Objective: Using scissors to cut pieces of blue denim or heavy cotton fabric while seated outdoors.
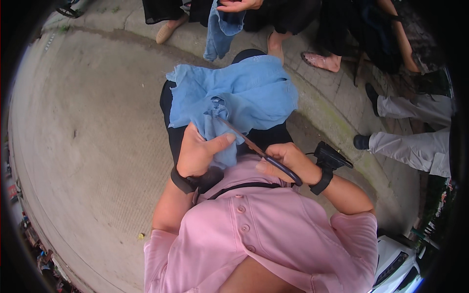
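A light-blue piece of cloth (254,90) with frayed edges lies spread over my knees. My left hand (198,151) is closed on its near part, the thumb lying on top of the fabric. In my right hand (291,162) is a pair of scissors (250,144) with dark handles and brownish blades. The blades slant up and left, and their tips reach a bunched, gathered spot in the cloth just beyond my left hand. Whether the tips are inside the fabric or only against it, I cannot tell.
Across from me sits a person whose hand (240,6) holds another blue cloth (220,34). A sandalled foot (322,61) and someone's light trousers (410,146) are to the right along the kerb. A white car (393,263) stands at the lower right.
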A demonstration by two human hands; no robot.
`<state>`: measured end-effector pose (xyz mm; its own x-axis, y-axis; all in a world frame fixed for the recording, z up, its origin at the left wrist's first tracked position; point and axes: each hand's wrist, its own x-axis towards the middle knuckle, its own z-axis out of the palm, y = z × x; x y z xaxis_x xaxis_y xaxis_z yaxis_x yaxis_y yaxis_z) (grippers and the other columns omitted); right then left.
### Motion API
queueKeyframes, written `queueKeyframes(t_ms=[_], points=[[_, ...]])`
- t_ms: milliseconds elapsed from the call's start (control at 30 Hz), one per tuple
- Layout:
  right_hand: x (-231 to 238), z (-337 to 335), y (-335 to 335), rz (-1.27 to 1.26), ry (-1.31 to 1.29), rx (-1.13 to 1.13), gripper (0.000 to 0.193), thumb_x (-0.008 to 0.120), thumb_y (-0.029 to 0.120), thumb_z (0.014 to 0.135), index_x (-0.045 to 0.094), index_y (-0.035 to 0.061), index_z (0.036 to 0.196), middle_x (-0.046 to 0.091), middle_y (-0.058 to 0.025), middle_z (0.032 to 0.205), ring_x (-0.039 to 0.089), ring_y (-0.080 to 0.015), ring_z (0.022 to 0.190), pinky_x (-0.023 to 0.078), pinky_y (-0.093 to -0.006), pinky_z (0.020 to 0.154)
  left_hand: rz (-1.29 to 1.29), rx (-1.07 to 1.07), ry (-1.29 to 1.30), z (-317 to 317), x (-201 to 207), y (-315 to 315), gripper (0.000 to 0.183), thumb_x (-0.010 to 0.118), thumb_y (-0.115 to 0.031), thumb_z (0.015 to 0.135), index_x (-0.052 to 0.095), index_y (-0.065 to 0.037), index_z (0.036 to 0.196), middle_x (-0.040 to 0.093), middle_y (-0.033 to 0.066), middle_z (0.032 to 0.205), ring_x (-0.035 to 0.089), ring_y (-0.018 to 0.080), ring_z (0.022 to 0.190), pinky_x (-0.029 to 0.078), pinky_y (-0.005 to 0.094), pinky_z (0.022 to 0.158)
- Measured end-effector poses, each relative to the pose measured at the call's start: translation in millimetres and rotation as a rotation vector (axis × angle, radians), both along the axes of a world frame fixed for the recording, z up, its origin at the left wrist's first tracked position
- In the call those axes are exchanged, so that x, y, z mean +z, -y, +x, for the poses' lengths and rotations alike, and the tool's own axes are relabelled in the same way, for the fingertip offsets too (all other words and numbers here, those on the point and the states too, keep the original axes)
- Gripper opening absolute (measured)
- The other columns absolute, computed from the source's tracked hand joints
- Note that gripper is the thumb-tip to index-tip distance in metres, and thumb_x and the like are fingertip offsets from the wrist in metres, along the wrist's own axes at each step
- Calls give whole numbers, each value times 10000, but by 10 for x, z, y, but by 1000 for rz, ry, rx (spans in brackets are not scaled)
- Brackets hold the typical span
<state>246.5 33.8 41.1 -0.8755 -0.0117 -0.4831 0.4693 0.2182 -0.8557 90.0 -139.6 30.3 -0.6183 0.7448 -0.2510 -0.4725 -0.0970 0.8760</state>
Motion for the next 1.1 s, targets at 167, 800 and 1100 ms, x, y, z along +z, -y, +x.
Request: queueKeyframes(t_ms=[167, 800, 1100], points=[[20, -185, -78, -163, -101, 129, 443, 490, 444, 947, 548, 6, 973, 491, 5, 648, 471, -79, 567, 402, -233, 524, 3, 10, -35, -151, 139, -35, 368, 698, 25, 778, 538, -20, 1106, 608, 24, 1004, 586, 116, 900, 479, 281, 826], [-165, -332, -47, 47, -274, 262, 507, 405, 478, 962, 522, -13, 914, 521, -100, 703, 542, -226, 626, 436, -337, 599, -47, 61, -37, -243, -55, 41, 341, 702, 32, 759, 561, -21, 1066, 614, 2, 941, 585, 89, 855, 480, 251, 787], [-116, -325, -49, -14, -241, 242, 465, 451, 442, 954, 473, -3, 824, 471, -103, 648, 492, -245, 559, 397, -350, 534, -20, 13, 78, -276, -25, 56, 326, 683, 66, 758, 567, -19, 1051, 622, 4, 928, 591, 88, 835, 480, 243, 772]])
